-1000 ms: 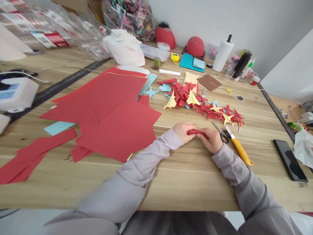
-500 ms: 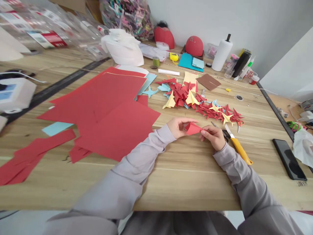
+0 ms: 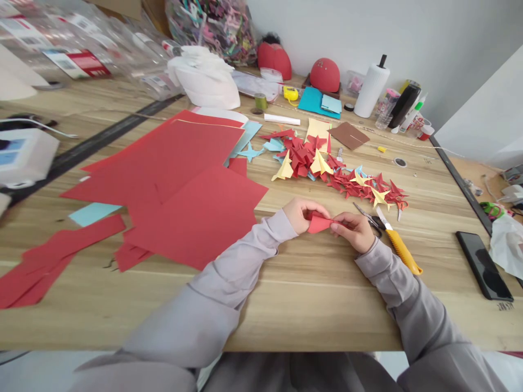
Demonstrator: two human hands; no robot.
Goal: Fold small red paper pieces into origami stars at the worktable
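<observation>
Between my two hands is a small folded piece of red paper (image 3: 317,224), held just above the table. My left hand (image 3: 301,214) grips its left side, with the fingers curled behind it. At the right end, my right hand (image 3: 354,230) pinches the paper between thumb and fingers. Beyond my hands lies a pile of folded red paper stars (image 3: 302,158), mixed with yellow folded pieces (image 3: 321,163) and a light blue star (image 3: 250,153). Scissors (image 3: 373,222) and a yellow-handled utility knife (image 3: 402,250) rest right beside my right hand.
Large red paper sheets (image 3: 196,218) and red strips (image 3: 61,261) spread over the left side. A phone (image 3: 483,265) lies at the right. A brown sheet (image 3: 349,135), a white bottle (image 3: 371,92) and a yellow tape measure (image 3: 290,95) are further back.
The red paper has turned and tilted downward between my fingers. My right hand has shifted slightly left, closer to my left hand.
</observation>
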